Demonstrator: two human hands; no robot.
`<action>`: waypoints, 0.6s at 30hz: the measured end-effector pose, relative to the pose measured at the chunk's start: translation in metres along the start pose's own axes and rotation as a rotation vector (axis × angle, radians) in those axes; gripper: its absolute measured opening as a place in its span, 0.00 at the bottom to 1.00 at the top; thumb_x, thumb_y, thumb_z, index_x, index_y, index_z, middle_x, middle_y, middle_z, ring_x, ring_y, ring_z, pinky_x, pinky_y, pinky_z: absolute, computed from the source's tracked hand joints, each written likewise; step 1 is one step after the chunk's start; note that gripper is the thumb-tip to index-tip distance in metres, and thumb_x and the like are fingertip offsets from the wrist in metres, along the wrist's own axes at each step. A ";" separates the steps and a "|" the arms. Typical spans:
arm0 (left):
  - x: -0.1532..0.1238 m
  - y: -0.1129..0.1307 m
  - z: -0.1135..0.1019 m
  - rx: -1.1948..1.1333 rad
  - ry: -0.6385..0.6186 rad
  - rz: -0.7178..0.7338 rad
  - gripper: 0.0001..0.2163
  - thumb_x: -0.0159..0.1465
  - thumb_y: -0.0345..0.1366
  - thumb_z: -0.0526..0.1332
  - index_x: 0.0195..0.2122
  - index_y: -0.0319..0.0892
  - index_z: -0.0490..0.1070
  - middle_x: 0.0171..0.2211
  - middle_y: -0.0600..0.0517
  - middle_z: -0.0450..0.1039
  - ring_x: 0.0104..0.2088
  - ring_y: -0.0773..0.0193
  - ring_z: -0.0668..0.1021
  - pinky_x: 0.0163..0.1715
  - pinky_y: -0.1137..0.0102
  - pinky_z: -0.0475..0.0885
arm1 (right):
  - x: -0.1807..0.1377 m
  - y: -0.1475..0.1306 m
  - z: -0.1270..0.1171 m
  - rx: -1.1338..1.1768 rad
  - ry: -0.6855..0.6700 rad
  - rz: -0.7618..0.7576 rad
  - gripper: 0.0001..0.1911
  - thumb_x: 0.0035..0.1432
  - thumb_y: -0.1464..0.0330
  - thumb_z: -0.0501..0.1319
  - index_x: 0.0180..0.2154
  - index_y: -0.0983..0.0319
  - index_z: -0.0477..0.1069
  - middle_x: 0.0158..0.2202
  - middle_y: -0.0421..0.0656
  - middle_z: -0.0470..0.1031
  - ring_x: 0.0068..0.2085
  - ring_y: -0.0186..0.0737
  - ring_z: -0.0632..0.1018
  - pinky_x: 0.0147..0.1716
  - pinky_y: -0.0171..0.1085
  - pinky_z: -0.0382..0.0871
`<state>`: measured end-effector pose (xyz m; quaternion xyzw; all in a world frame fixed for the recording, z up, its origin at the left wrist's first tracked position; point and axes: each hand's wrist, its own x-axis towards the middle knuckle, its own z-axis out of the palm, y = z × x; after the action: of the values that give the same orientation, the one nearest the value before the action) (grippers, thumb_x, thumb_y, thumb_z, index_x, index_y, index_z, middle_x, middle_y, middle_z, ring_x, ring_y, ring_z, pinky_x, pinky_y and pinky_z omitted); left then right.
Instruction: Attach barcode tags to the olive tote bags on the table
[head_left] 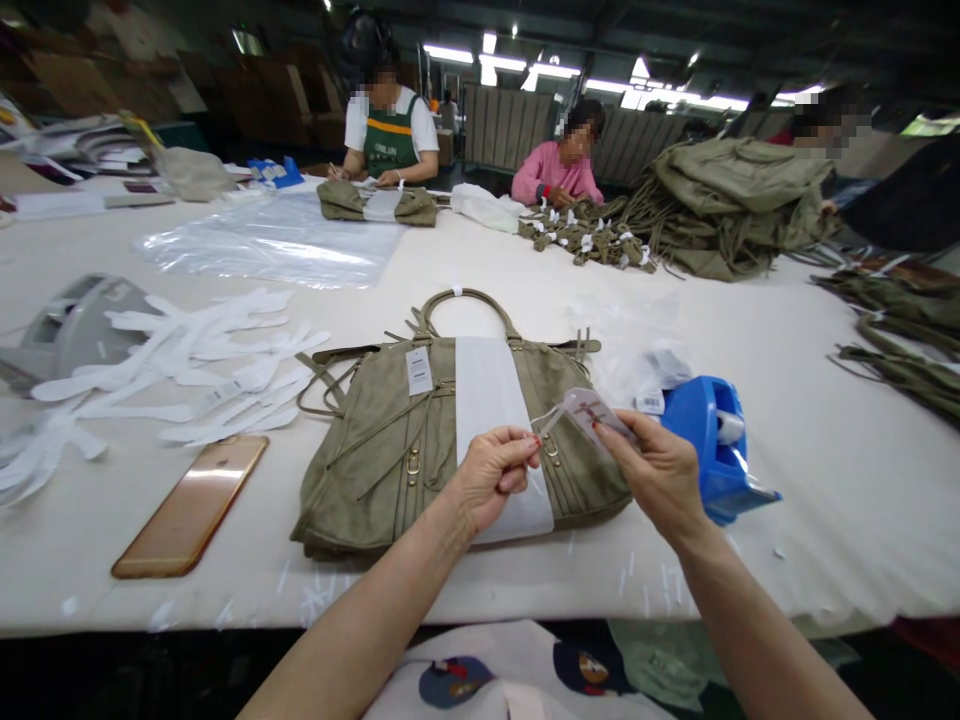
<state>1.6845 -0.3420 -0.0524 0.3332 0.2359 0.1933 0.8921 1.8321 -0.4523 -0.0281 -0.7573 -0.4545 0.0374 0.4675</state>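
Observation:
An olive green handbag lies flat on the table in front of me, its handle pointing away. A white paper band runs down its middle, and a small grey label rests on its upper left. Above the bag's right half, my right hand grips a white hang tag between thumb and fingers. My left hand is closed in a pinch on the end of the tag's pale string, which stretches between both hands.
A blue tape dispenser stands right of the bag; a grey one is at left. White paper strips and a phone lie left. Clear plastic bags and piled olive bags lie farther back, where co-workers sit.

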 end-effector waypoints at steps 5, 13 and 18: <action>-0.009 0.016 -0.021 0.068 0.064 0.006 0.13 0.44 0.36 0.68 0.24 0.36 0.65 0.17 0.58 0.64 0.10 0.83 0.52 0.13 0.79 0.42 | -0.007 0.011 0.005 -0.164 0.017 -0.153 0.10 0.56 0.64 0.56 0.36 0.60 0.72 0.30 0.40 0.75 0.29 0.35 0.74 0.29 0.33 0.67; -0.021 0.058 -0.042 0.655 0.158 0.088 0.08 0.46 0.35 0.64 0.21 0.36 0.67 0.18 0.57 0.62 0.17 0.77 0.61 0.17 0.78 0.51 | -0.015 0.012 0.001 -0.293 -0.305 -0.325 0.12 0.55 0.63 0.57 0.41 0.57 0.72 0.47 0.45 0.71 0.46 0.45 0.73 0.45 0.45 0.68; -0.012 0.079 -0.034 1.132 -0.027 0.120 0.03 0.50 0.30 0.58 0.21 0.37 0.68 0.18 0.57 0.63 0.20 0.73 0.63 0.21 0.76 0.57 | 0.016 -0.030 0.040 0.015 -0.510 -0.264 0.26 0.54 0.63 0.57 0.55 0.59 0.59 0.57 0.48 0.61 0.56 0.45 0.64 0.53 0.48 0.60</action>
<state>1.6411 -0.2756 -0.0171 0.7746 0.2720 0.0828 0.5649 1.8025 -0.4093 -0.0221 -0.6542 -0.6518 0.1690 0.3445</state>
